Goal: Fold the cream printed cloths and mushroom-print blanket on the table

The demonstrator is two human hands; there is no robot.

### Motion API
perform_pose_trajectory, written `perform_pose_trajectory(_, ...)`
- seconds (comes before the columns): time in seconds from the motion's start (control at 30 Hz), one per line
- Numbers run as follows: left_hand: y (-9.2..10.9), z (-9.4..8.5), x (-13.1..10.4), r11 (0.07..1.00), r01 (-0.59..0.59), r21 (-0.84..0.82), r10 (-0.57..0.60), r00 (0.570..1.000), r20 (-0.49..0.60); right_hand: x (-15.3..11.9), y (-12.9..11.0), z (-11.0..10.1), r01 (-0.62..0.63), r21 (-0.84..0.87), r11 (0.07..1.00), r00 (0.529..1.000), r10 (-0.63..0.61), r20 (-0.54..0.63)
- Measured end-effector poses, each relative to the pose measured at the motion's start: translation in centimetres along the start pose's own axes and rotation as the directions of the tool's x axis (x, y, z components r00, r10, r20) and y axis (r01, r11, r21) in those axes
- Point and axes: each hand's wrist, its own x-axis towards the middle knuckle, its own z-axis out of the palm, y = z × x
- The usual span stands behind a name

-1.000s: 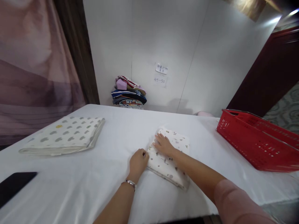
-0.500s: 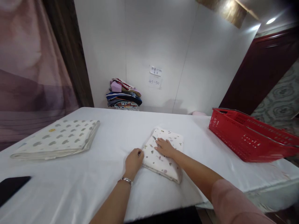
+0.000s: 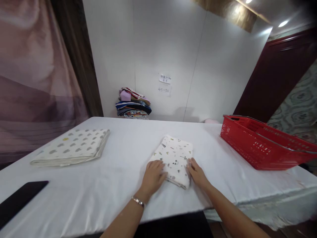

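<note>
A white cloth with small printed motifs (image 3: 174, 158) lies folded into a thick rectangle on the white-covered table (image 3: 119, 185). My left hand (image 3: 154, 175) rests over its near left corner, fingers stretched out and thumb apart. At the cloth's right edge, my right hand (image 3: 197, 172) touches the side with its fingertips, the fingers extended. Neither hand is closed around the fabric. A second folded cloth, cream with grey mushroom-like shapes (image 3: 79, 145), sits farther left, apart from both hands.
A red plastic basket (image 3: 260, 145) with metal handles stands at the table's right. Folded fabrics (image 3: 133, 105) are stacked by the back wall, left of paper notes (image 3: 164, 84). A flat black object (image 3: 22, 201) lies at the near left.
My right hand has moved from the top of the cloth to its right edge. My left hand has gone from gripping the left edge to lying flat on the near left corner.
</note>
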Motion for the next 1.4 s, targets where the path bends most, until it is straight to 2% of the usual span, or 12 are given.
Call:
perform_pose_trajectory(0.07,0.9,0.3,-0.5,0.997,-0.078,-0.019,0.080,0.991,0.104,-0.3,-0.3,-0.3,-0.128,0.304,0.944,0.990,0.140,-0.020)
perform_pose_trajectory(0.17,1.3,0.6,-0.9,0.997,-0.083,-0.010,0.083,0.981,0.176,-0.8,-1.1,-0.7,-0.274,0.606,0.746,0.959,0.263,0.110)
perform_pose_trajectory(0.37,0.9,0.9,-1.0,0.997,-0.068,0.026,0.062,0.980,0.189,-3.2,-2.4,0.6,-0.560,0.591,0.580,0.819,0.282,0.500)
perform_pose_trajectory(0.43,1.0,0.9,-1.1,0.997,-0.067,0.040,0.059,0.980,0.189,-3.6,-3.0,1.1,-0.570,0.614,0.546,0.813,0.265,0.519)
perform_pose_trajectory(0.53,1.2,1.2,-1.2,0.995,-0.060,0.082,0.046,0.985,0.164,-3.5,-4.1,1.5,-0.531,0.658,0.534,0.838,0.218,0.500)
perform_pose_trajectory(0.8,1.7,2.4,0.4,0.973,0.103,0.208,-0.091,0.994,-0.068,-2.7,-6.4,2.0,-0.513,0.704,0.491,0.852,0.196,0.485)
perform_pose_trajectory(0.93,1.3,1.4,1.8,0.980,0.121,0.156,-0.115,0.992,-0.046,-3.0,-6.6,1.6,-0.480,0.702,0.525,0.848,0.073,0.525)
perform_pose_trajectory(1.03,1.4,0.0,2.9,0.985,0.143,0.097,-0.138,0.989,-0.058,-3.1,-5.4,0.5,-0.454,0.683,0.572,0.828,-0.011,0.560)
perform_pose_trajectory(1.1,1.7,-1.0,3.7,0.985,0.162,0.067,-0.156,0.984,-0.083,-3.0,-4.0,-0.3,-0.404,0.668,0.624,0.843,-0.029,0.537)
perform_pose_trajectory(1.17,2.2,-2.0,4.6,0.982,0.182,0.044,-0.178,0.980,-0.090,-2.6,-2.3,-0.7,-0.338,0.630,0.699,0.894,0.028,0.448)
perform_pose_trajectory(1.27,3.4,-3.8,6.2,0.981,0.196,0.013,-0.194,0.979,-0.067,-1.5,-0.1,-0.3,-0.250,0.583,0.773,0.966,0.162,0.200)
perform_pose_trajectory(1.4,5.5,-7.0,8.3,0.975,0.222,-0.029,-0.223,0.975,-0.022,0.6,0.7,0.8,-0.109,0.625,0.773,0.981,0.184,-0.056)
